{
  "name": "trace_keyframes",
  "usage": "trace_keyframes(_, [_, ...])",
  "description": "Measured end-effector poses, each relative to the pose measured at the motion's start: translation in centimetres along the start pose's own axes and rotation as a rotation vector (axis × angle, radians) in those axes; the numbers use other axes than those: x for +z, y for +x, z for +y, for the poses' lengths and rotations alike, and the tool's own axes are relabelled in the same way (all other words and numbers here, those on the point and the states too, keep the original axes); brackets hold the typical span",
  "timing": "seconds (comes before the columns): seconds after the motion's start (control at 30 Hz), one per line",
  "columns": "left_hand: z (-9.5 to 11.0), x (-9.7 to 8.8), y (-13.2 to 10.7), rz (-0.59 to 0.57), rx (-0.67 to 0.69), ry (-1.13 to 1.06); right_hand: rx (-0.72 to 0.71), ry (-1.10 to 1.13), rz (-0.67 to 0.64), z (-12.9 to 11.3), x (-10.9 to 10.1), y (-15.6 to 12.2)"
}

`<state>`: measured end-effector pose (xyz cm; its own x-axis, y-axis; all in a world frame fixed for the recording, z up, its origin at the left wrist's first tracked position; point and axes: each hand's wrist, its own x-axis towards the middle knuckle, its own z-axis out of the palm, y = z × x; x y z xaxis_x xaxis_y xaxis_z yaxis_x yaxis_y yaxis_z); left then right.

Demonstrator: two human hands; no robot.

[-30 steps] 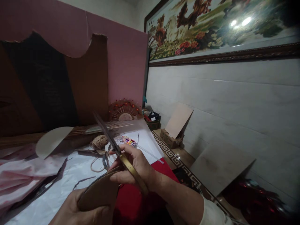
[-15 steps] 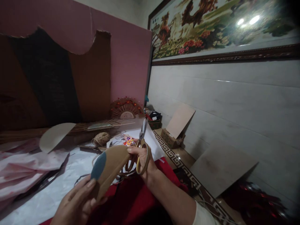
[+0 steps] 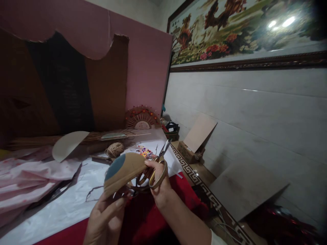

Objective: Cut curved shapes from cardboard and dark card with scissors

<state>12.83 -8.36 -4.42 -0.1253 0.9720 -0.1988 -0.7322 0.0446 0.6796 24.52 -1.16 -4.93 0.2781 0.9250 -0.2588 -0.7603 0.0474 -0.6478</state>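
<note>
A curved, half-round piece of brown cardboard with a blue patch at its left end is held up in front of me. My right hand pinches its right end under the thumb. Scissors with gold-coloured handles also hang in that hand, looped over the fingers. Their dark blades point up and away, slightly apart and off the cardboard. Below the cardboard's lower left edge, my left hand has its fingers curled up against it, partly hidden behind. Its thumb lies below the edge.
Behind the hands lie a ball of twine, a pale half-disc and pink-and-white cloth. A fan-shaped piece with red beads leans at the back against a large pink board. Red cloth covers my lap area.
The cardboard has turned to lie flatter. My left hand has slid right and down along its lower edge, its thumb off the front face. The scissors tilt further right. The view has shifted slightly left.
</note>
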Motion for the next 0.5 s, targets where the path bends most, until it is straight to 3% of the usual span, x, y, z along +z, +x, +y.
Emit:
trace_keyframes(0.17, [-1.7, 1.9, 0.3, 0.076, 0.114, -0.111, -0.064, 0.032, 0.002, 0.9, 1.0, -2.5])
trace_keyframes(0.3, [-1.1, 2.5, 0.2, 0.21, -0.006, -0.156, -0.209, -0.068, 0.011, 1.0, 1.3, -4.7])
trace_keyframes(0.4, [-0.9, 1.9, 0.2, 0.234, 0.014, -0.11, -0.267, -0.12, -0.052, 0.9, 1.2, -6.1])
trace_keyframes(0.5, [-1.5, -0.1, 0.5, 0.195, 0.051, 0.016, -0.265, -0.132, -0.095, 1.1, 1.1, -6.9])
